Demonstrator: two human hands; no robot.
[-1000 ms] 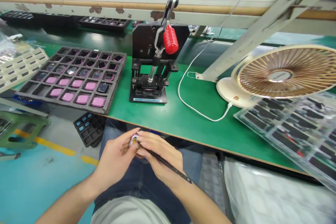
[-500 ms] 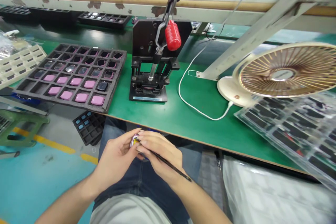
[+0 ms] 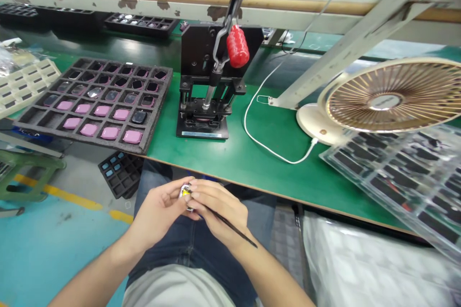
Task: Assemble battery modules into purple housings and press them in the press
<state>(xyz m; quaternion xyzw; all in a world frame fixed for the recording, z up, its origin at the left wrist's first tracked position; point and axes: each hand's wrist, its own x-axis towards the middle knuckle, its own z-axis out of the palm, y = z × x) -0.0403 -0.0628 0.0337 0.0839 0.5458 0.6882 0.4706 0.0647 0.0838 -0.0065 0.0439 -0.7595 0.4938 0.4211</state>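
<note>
Above my lap, just off the bench's front edge, both hands meet around a small open smartwatch case (image 3: 186, 192) with a yellow patch inside. My left hand (image 3: 161, 212) grips the case from the left, its fingers and thumb closed on the rim. Closed in my right hand (image 3: 224, 209) is a pair of thin black tweezers (image 3: 236, 229). Their rear end slants down over the wrist, while the front end reaches the case. Right fingertips also touch the case's near right side. Fingers hide most of the case and the exact contact of the tips.
A grey foam tray (image 3: 153, 127) holds pink and dark watch cases on the left. Behind my hands stands a black hand press (image 3: 202, 127) with a red handle (image 3: 237, 47). To the right are a fan (image 3: 385, 100), a white cable (image 3: 264, 146) and a clear compartment tray (image 3: 399, 172).
The case has turned slightly, so more of its yellow inside shows. The tweezers and right hand have shifted a little; both hands keep their holds.
</note>
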